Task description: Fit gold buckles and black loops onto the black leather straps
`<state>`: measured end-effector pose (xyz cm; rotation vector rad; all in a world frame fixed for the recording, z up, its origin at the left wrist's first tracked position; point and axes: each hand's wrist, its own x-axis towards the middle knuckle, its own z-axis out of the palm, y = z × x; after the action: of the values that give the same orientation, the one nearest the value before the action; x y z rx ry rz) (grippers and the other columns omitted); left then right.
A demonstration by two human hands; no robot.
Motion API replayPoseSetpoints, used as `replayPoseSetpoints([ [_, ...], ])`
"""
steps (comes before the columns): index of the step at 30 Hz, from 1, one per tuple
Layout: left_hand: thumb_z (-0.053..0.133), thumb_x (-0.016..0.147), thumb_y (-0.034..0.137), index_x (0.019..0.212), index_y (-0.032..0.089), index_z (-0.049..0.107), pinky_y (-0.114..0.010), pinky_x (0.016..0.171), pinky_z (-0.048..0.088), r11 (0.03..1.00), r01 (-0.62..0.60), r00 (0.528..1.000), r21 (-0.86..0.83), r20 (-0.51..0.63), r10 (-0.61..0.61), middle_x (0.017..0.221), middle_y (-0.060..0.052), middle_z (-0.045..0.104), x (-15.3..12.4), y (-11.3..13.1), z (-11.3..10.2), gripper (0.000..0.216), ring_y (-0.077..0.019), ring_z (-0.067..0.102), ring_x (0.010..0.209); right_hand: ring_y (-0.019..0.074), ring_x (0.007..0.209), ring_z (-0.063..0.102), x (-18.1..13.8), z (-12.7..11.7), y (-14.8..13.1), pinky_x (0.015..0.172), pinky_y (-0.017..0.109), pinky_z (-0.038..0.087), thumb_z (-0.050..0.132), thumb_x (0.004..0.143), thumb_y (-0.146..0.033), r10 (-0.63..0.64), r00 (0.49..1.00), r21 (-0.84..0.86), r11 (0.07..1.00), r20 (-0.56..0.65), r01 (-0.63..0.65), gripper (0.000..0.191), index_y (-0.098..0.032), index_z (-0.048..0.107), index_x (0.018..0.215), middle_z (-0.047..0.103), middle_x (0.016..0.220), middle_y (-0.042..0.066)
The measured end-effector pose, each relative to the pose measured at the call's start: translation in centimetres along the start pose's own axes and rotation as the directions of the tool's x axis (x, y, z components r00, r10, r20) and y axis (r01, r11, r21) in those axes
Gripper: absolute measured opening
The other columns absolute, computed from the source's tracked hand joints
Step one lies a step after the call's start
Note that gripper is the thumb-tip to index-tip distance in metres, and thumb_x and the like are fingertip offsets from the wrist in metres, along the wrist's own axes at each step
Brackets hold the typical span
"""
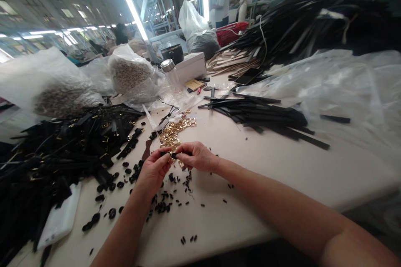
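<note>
Both hands meet over the middle of the table, pinching one short black strap (173, 155) between them. My left hand (157, 167) is closed on its left end, thumb and forefinger together. From the right, my right hand (196, 155) grips the other end with bent fingers. A bit of gold metal shows at the strap between the fingertips, too small to make out fully. Just beyond the hands lies a pile of gold buckles (175, 131). Small black pieces (164, 206) are scattered on the table below the hands, and black rolled coils (112, 212) lie to the left.
A heap of black straps with gold buckles (78, 146) covers the left side. Long black strips (263, 112) lie at the right, beside clear plastic sheeting (338, 87). Farther back stand filled plastic bags (130, 71), a glass bottle (172, 75) and a white box (192, 66).
</note>
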<state>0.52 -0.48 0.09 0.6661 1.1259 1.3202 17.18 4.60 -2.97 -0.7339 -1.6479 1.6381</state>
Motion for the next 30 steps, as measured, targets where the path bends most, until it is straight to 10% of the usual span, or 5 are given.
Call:
replayPoseSetpoints([
  [7,0.088,0.055,0.018,0.087,0.014,0.069,-0.008,0.044,0.044,0.992,0.111,0.994,-0.055,0.004,-0.111,0.073,0.001,0.069,-0.2,0.0,0.4,0.037,-0.0001,0.051,0.045,0.0061,0.051,0.055,-0.6,-0.2,-1.4,0.049,0.015,0.046,0.058,0.089,-0.031,-0.057,0.977,-0.163,0.982,0.207,0.092,0.018,-0.014,0.065,0.089,0.058,0.065,-0.003],
  [30,0.084,0.063,0.024,0.076,0.016,0.066,-0.017,0.054,0.048,0.982,-0.039,0.999,0.184,0.037,0.033,0.068,0.002,0.066,-0.1,-0.6,-0.4,0.024,-0.0067,0.058,0.055,0.0072,0.056,0.045,-0.7,-0.9,-2.3,0.055,0.020,0.030,0.058,0.087,-0.025,-0.170,0.974,-0.570,0.790,0.148,0.224,0.018,-0.015,0.070,0.078,0.059,0.062,-0.003],
])
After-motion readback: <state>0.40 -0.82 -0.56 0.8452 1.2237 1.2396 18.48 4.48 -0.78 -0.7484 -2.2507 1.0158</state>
